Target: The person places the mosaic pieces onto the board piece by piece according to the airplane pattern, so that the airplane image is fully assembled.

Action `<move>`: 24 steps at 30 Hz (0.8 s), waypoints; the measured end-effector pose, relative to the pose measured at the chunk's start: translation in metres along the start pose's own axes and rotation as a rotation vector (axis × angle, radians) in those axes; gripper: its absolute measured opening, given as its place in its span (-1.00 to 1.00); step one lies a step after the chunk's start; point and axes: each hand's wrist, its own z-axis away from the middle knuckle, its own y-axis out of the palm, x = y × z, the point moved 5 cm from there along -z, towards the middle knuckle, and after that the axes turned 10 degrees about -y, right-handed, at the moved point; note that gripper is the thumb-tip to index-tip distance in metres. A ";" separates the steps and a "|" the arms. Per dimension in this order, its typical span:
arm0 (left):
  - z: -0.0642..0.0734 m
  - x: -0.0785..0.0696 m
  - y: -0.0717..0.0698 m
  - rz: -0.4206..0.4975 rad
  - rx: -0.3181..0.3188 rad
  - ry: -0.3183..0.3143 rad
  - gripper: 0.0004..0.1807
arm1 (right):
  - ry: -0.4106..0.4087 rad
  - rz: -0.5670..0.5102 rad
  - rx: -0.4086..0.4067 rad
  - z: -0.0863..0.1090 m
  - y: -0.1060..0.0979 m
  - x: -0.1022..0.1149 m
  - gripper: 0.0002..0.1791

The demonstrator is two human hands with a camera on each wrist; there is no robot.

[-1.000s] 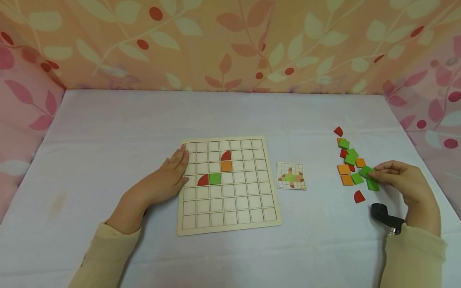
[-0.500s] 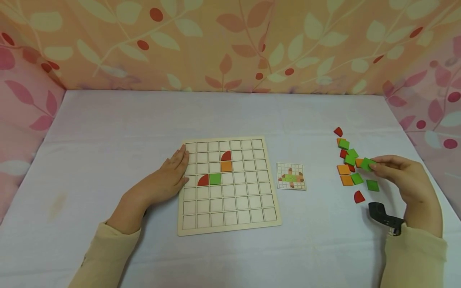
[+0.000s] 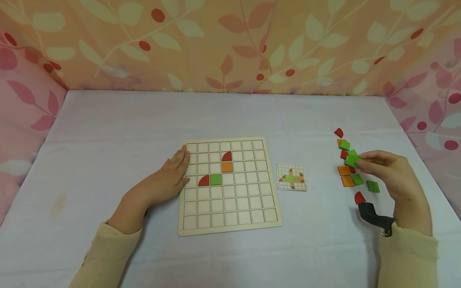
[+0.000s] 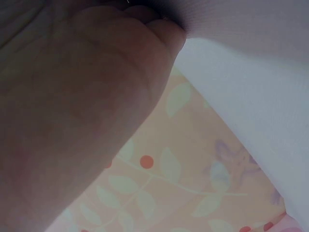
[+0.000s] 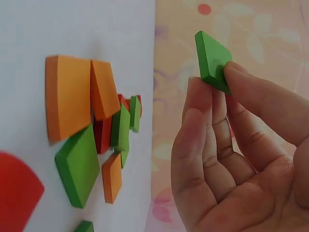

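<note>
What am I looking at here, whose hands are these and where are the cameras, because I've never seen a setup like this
There's no robot: this is a person working bare-handed. The wide picture comes from a camera worn on the head, looking forward and down; the two close ones come from cameras on the wrists. On the white tablecloth lie a pale grid board, a small pattern card and, at right, a loose scatter of tiles. The board holds two red quarter-circle tiles, an orange square tile and a green square tile. The left hand rests at the board's left edge. The right hand pinches another green square tile, seen best from the right wrist.
</note>
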 end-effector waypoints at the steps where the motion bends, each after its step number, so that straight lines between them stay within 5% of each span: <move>1: 0.000 0.000 0.000 0.003 0.001 0.001 -0.29 | -0.001 -0.017 0.000 -0.001 0.002 0.001 -0.81; 5: 0.001 0.000 -0.001 0.012 -0.002 0.002 -0.29 | 0.004 -0.042 0.014 -0.003 0.010 0.005 -0.83; 11: 0.002 -0.003 0.000 0.040 -0.001 0.004 -0.30 | 0.047 0.067 0.046 -0.002 0.016 0.010 -0.90; 24: 0.003 -0.001 0.000 0.023 -0.018 -0.004 -0.30 | -0.014 0.118 0.081 -0.010 0.044 0.024 -0.91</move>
